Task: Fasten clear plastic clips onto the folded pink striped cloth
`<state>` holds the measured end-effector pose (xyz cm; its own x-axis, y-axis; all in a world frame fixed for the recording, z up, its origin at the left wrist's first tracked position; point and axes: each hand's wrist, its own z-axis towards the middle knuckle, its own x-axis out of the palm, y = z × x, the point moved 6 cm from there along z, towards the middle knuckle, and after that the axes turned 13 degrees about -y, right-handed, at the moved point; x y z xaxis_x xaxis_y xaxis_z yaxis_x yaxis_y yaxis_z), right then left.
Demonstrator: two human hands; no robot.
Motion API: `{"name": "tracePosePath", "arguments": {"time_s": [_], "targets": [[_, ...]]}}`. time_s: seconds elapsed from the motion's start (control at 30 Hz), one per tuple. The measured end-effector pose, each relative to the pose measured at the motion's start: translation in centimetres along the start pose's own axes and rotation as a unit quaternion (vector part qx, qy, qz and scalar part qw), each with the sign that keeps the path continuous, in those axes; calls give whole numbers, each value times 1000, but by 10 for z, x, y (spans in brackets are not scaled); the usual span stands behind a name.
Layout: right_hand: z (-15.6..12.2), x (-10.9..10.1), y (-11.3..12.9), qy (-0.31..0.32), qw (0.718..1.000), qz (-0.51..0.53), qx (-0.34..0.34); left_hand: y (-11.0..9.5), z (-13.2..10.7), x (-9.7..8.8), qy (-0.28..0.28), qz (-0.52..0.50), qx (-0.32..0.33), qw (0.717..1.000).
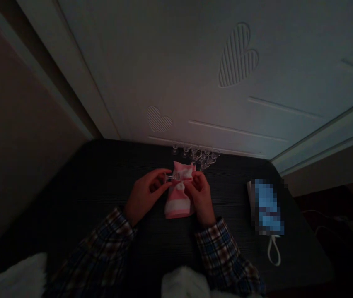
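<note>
A small clear stemmed glass lies sideways between my hands, in the middle of the view. My left hand pinches its foot end between thumb and fingers. The other end of the glass is against a pink and white striped cloth, which partly hides it. My right hand is closed on the right side of this cloth, bunching it up by the glass. The lower part of the cloth hangs or lies over the dark table; which of the two I cannot tell.
Several small clear stemmed glasses stand grouped at the table's back edge, against a white panel with heart reliefs. On the right of the dark table lies a blurred-out blue object with a white strap. The light is dim.
</note>
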<state>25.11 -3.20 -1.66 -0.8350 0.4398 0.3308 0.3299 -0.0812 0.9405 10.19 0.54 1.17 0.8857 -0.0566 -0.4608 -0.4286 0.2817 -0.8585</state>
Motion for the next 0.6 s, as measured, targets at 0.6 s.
{"name": "tracePosePath", "arguments": {"time_s": [0.6], "targets": [[-5, 5, 27, 14, 977, -125, -170, 3, 0, 1, 15, -41, -46, 998]]}}
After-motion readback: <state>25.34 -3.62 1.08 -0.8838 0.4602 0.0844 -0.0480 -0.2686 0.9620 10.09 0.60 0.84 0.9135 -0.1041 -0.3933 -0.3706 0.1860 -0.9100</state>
